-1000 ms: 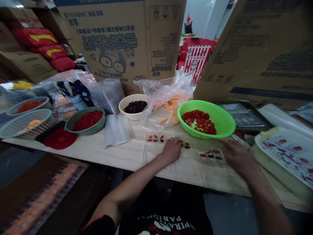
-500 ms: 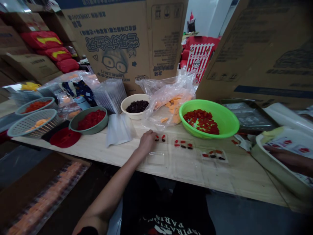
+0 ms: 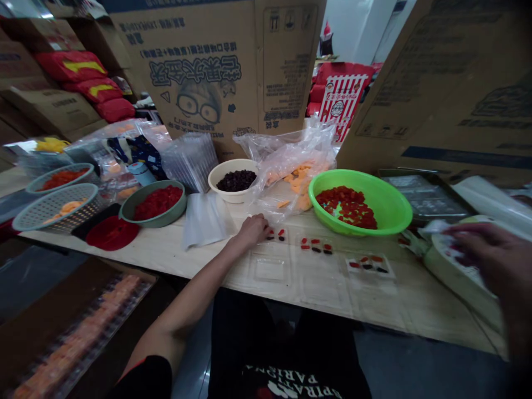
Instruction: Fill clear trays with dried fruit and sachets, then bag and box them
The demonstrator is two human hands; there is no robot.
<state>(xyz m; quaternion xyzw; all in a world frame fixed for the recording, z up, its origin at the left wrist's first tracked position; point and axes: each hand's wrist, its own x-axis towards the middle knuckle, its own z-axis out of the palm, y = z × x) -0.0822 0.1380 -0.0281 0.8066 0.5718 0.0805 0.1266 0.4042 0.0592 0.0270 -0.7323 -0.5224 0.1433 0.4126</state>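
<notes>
Moved: the right hand (image 3: 486,249) has risen to the printed sheets (image 3: 444,235) in the cream tub (image 3: 461,277) at right.
Right fingers: curled over the sheets, blurred; grip cannot be told.
Left hand (image 3: 253,231): half-curled, empty, resting on the table.
Clear blister tray (image 3: 320,271): lengthwise along the table edge, nearer the left hand, its gummy candies (image 3: 276,234) just beside the fingertips.

My black short-sleeved shirt (image 3: 286,346), white lettering (image 3: 291,382) at bottom centre of the frame, my left sleeve (image 3: 145,378) with thin red edging at lower left, my bare left hand (image 3: 253,231), my bare right hand (image 3: 490,249) blurred at right edge
</notes>
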